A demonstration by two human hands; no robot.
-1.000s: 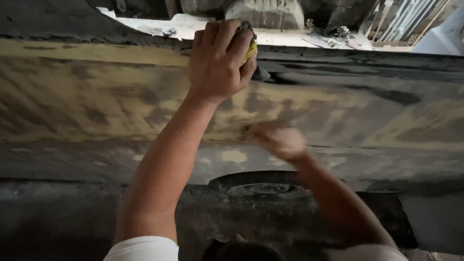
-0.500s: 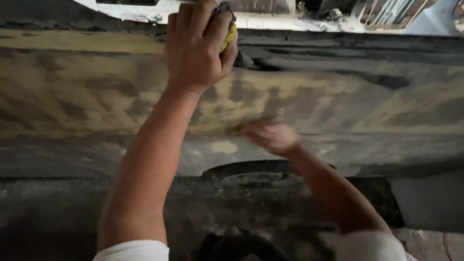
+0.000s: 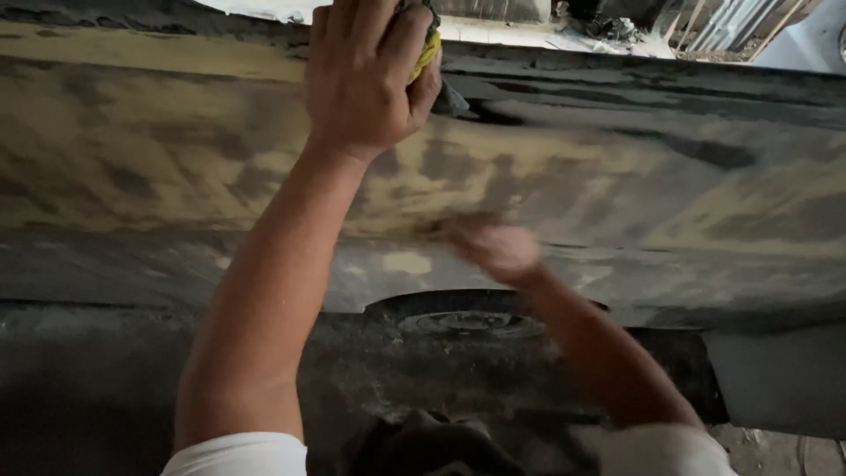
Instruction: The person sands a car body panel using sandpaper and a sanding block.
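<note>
Gripping one yellow cloth [image 3: 429, 51], left hand [image 3: 366, 79]

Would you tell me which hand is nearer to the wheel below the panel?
Right. The right hand is just above the wheel; the left hand is far higher.

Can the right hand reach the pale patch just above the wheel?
Probably yes. The right hand is blurred against the car panel, close beside the pale patch, and nothing lies between them. The left hand is higher up, gripping a yellow cloth.
</note>
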